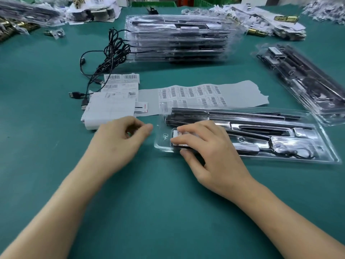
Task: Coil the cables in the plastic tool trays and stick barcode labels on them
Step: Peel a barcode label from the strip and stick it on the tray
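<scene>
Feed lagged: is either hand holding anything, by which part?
Right hand only presses a white label on the near tray, at its left end. Whether the curled left hand pinches anything cannot be told.

Glossy clear plastic tray (324, 146), matt paper labels (192, 92)

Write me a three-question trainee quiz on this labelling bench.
1. True or false: the right hand rests on a white label in the nearest clear plastic tray.
2. The loose black USB cables lie: A) left of the stack of trays; B) inside the nearest tray; C) on top of the stack.
3. Fill in: the barcode label sheet lies on the ___ table mat.
Key: 1 true; 2 A; 3 green.
</scene>
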`<action>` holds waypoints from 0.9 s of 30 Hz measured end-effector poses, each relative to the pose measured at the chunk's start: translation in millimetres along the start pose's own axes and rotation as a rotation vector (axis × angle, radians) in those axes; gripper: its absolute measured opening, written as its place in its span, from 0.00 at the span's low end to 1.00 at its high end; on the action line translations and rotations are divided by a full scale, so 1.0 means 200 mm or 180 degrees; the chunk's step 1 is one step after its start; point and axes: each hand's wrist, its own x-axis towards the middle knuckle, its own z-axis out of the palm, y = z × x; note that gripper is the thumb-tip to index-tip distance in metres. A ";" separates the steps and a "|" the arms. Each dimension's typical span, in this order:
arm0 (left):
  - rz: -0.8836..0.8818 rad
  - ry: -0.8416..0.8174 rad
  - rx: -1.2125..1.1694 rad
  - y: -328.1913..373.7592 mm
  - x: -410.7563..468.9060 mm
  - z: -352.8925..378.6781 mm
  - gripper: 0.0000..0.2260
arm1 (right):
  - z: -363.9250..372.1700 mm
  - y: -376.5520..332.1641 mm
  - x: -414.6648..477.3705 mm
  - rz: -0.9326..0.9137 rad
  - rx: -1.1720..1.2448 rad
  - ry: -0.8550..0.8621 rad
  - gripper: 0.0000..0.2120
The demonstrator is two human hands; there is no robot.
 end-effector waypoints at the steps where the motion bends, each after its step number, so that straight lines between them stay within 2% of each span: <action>1: 0.0037 0.0087 0.0308 0.02 -0.01 0.04 0.12 | 0.00 0.00 0.00 0.0010 -0.0044 -0.0022 0.10; 3: 0.0170 0.0103 0.0574 0.06 -0.03 0.11 0.13 | 0.00 -0.01 0.01 0.0042 -0.0109 -0.0036 0.09; 6: 0.0123 0.0173 0.0501 0.09 -0.01 0.15 0.10 | 0.01 -0.02 0.01 0.0080 -0.0154 -0.0067 0.08; 8: -0.0051 0.0029 0.0314 0.10 0.01 0.15 0.09 | 0.00 -0.02 0.01 0.0124 -0.0129 -0.0099 0.08; 16: -0.0335 -0.0024 -0.0708 0.10 0.00 0.13 0.06 | 0.00 -0.02 0.03 0.0318 0.0254 0.0043 0.08; 22: -0.0741 -0.0314 -0.2061 0.13 -0.02 0.13 0.10 | -0.04 -0.03 0.05 0.0295 0.0408 0.0130 0.07; 24: -0.0864 -0.0284 -0.2443 0.14 -0.03 0.14 0.12 | -0.07 -0.04 0.07 0.0318 0.0437 -0.0056 0.07; 27: -0.0869 -0.0133 -0.2583 0.16 -0.04 0.15 0.14 | -0.17 -0.04 0.21 0.0153 0.0326 -0.0605 0.08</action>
